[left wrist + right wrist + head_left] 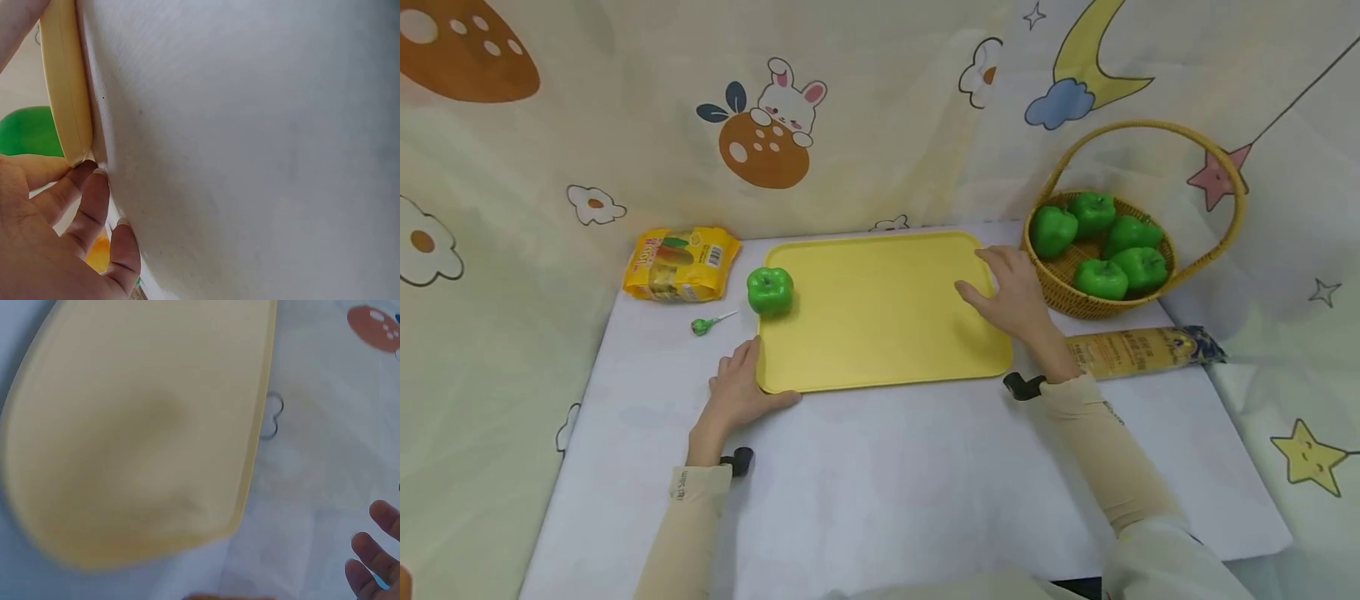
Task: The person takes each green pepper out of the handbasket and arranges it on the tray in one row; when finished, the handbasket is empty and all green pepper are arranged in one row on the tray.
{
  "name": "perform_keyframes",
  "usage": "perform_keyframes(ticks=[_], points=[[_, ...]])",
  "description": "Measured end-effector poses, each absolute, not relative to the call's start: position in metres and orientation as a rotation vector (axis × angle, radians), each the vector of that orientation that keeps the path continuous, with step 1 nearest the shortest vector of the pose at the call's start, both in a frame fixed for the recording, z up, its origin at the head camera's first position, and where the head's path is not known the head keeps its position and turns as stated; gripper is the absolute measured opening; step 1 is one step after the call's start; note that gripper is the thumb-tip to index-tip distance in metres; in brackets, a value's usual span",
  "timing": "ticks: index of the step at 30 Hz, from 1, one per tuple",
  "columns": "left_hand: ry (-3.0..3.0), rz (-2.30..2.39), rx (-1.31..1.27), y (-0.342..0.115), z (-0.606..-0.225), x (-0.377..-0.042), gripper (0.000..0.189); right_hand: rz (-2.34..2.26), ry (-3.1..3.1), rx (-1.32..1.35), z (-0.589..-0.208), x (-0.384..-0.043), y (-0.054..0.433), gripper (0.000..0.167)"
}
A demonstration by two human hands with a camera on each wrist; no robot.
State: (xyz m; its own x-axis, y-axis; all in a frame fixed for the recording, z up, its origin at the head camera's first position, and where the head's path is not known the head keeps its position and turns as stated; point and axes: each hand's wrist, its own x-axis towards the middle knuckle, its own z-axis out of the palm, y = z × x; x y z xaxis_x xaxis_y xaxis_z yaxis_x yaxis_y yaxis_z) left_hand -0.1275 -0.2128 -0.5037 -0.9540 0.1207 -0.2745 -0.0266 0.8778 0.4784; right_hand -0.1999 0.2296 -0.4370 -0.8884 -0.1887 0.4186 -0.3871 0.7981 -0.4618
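A green bell pepper (pixel 770 291) sits on the left end of a yellow rectangular tray (pixel 880 308). My left hand (pixel 741 392) grips the tray's near left corner, thumb along the front edge and fingers against the left side. In the left wrist view those fingertips (pixel 94 187) touch the tray's rim (pixel 65 81). Over the right end of the tray, my right hand (pixel 1015 292) is spread with nothing in it. Some of its fingers (pixel 375 556) show apart from the tray (pixel 144 437) in the right wrist view.
A wicker basket (pixel 1060 296) with a tall handle holds several green bell peppers (pixel 1101 279) at the right. A long yellow packet (pixel 1138 352) lies before it. Left of the tray are a yellow mango-printed packet (pixel 681 262) and a green lollipop (pixel 702 326).
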Motion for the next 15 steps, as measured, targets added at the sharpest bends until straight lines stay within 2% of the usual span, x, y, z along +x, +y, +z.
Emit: perform_keyframes(ticks=[9,15], points=[[2.758,0.712,0.070,-0.213,-0.507,-0.128,0.126,0.712,-2.679,0.211,-0.433,-0.190,0.305,0.059],[2.775,0.686,0.070,-0.216,-0.506,-0.128,0.127,0.666,-2.764,0.035,-0.423,-0.184,0.344,0.067]])
